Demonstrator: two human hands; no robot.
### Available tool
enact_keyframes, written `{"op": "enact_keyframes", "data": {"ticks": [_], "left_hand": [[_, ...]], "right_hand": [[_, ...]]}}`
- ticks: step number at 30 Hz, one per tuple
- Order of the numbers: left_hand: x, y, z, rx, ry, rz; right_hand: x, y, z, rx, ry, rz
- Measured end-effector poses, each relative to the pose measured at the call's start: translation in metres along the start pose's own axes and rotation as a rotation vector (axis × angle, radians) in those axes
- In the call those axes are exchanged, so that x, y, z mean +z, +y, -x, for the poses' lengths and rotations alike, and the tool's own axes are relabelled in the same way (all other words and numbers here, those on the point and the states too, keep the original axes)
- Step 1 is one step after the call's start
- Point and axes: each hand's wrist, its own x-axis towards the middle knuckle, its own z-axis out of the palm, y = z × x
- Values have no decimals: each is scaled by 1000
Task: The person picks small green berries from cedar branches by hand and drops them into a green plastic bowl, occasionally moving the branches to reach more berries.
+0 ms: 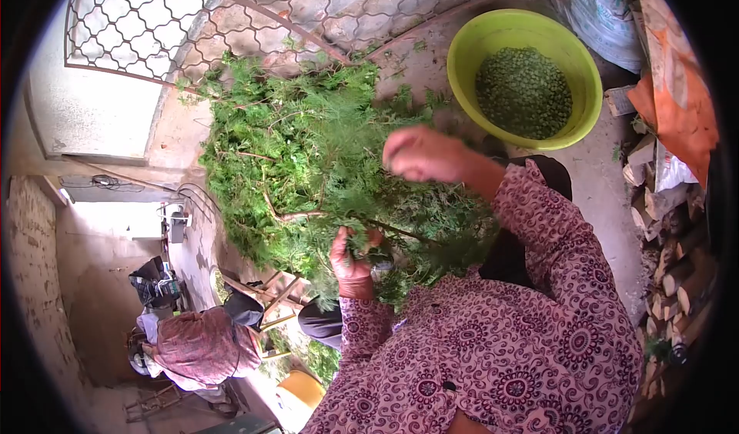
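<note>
My left hand (352,258) is closed around a leafy green branch (362,226), low over the pile in front of my body. Farther up and to the right, my right hand (423,155) is raised over the greenery with its fingers curled in. It is slightly blurred, and whatever it may hold is hidden. A large heap of feathery evergreen branches (269,149) with brown stems covers the ground under both hands. Beyond my right hand stands a yellow-green basin (460,80), partly filled with small round green pieces (523,91).
A metal lattice grille (138,26) runs along the top. Stacked firewood (677,272), an orange sheet (677,103) and a white sack (596,18) line the right side. At lower left, another person (204,345) sits near a wooden frame (277,299) and a yellow container (300,390).
</note>
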Motion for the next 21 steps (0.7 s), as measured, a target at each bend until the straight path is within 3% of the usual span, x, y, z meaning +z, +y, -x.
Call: {"op": "enact_keyframes", "data": {"ticks": [1, 3, 5, 7, 8, 10, 12, 14, 15, 17, 20, 21], "left_hand": [[-1, 3, -3, 22, -89, 60], [-6, 11, -5, 58, -87, 82], [-4, 20, -6, 114, -92, 77], [1, 29, -7, 145, -76, 53], [3, 33, -7, 176, -58, 29], [4, 38, -7, 200, -51, 2], [5, 42, -9, 248, -16, 0], [7, 46, -12, 257, -51, -14], [10, 49, -14, 283, -38, -63], [14, 53, -16, 329, -39, -127], [27, 64, -19, 328, 53, -62], [21, 68, -23, 345, -21, -63]], "right_hand": [[-8, -12, 1, -67, 131, 42], [-38, -15, -4, -406, 489, 473], [-76, -20, -2, -362, 760, 805], [-109, -26, 6, -545, 1103, 1445], [-117, -25, 9, -543, 1102, 1444], [-126, -26, 14, -191, 1404, 1621], [-130, -28, 15, -258, 1423, 1598], [-121, -36, 19, -291, 1219, 1412], [-116, -37, 18, -290, 1219, 1413], [-106, -38, 14, -210, 989, 1063], [-89, -24, 8, -262, 823, 936], [-82, -21, 6, -262, 823, 937]]}}
